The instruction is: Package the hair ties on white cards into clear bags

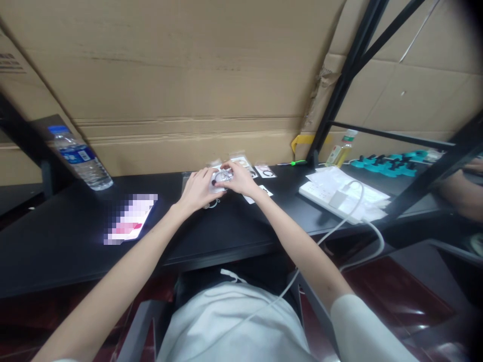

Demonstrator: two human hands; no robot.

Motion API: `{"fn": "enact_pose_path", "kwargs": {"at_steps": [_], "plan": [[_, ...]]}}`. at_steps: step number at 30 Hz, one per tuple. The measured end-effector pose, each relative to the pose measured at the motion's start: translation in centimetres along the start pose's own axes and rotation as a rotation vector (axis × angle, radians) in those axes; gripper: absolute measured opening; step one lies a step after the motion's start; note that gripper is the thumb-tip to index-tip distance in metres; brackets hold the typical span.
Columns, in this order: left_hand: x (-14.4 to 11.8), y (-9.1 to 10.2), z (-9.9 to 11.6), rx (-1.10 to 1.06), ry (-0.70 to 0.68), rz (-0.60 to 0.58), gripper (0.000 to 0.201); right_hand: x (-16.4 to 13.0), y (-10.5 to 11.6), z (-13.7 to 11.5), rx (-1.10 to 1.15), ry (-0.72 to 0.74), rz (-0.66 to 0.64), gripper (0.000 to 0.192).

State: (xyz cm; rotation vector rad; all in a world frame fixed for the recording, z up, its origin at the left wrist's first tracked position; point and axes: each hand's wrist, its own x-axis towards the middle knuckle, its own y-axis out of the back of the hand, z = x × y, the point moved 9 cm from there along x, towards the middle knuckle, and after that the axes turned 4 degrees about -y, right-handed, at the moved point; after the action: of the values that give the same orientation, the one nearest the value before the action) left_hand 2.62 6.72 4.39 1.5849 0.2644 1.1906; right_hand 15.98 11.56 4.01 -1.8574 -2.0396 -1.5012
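Observation:
My left hand [199, 188] and my right hand [241, 181] meet over the far part of the black table [226, 236]. Between their fingers is a small, shiny clear plastic packet [224, 175] with something dark at its lower left; its contents are too small to name. Both hands are closed on its sides. Under and beside the left hand, a thin pale loop [214, 203] lies on the table. Just right of my hands rests a white card packet [265, 171] with a dark ring on it. A small white card [266, 190] lies nearer, partly behind my right wrist.
A water bottle [83, 160] and a lit phone [131, 218] are at left. At right are a white power strip [320, 198] with a cable, papers [349, 183], a yellowish bottle [341, 151] and teal parts [388, 163]. Another person's arm [462, 193] shows beyond a black frame post [339, 95].

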Motion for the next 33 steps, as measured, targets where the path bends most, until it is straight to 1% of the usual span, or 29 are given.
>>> {"fn": "enact_pose_path", "kwargs": {"at_steps": [5,11,16,19,23,28,33], "plan": [[-0.1,-0.4,0.0,-0.005,-0.022,-0.008,0.069,0.0,-0.2,-0.3,0.011,-0.032,-0.086,0.063],[0.0,-0.1,-0.3,0.002,0.002,0.019,0.067,-0.1,0.2,0.1,0.174,-0.113,-0.167,0.063],[0.0,-0.1,-0.4,-0.034,0.041,0.029,0.069,-0.1,-0.3,0.7,0.33,-0.116,-0.277,0.059],[-0.1,-0.2,-0.3,-0.059,0.076,0.027,0.07,-0.2,-0.5,0.9,0.355,-0.149,-0.323,0.061],[-0.3,-0.7,0.3,-0.103,0.109,0.008,0.07,-0.3,-0.4,0.6,0.315,-0.17,-0.303,0.06],[-0.3,-0.9,1.2,-0.235,0.087,-0.002,0.077,-0.2,0.0,0.2,0.214,-0.158,-0.226,0.059],[-0.1,-0.1,0.6,-0.402,0.159,-0.014,0.07,0.0,0.6,0.4,0.148,-0.159,-0.188,0.06]]}}
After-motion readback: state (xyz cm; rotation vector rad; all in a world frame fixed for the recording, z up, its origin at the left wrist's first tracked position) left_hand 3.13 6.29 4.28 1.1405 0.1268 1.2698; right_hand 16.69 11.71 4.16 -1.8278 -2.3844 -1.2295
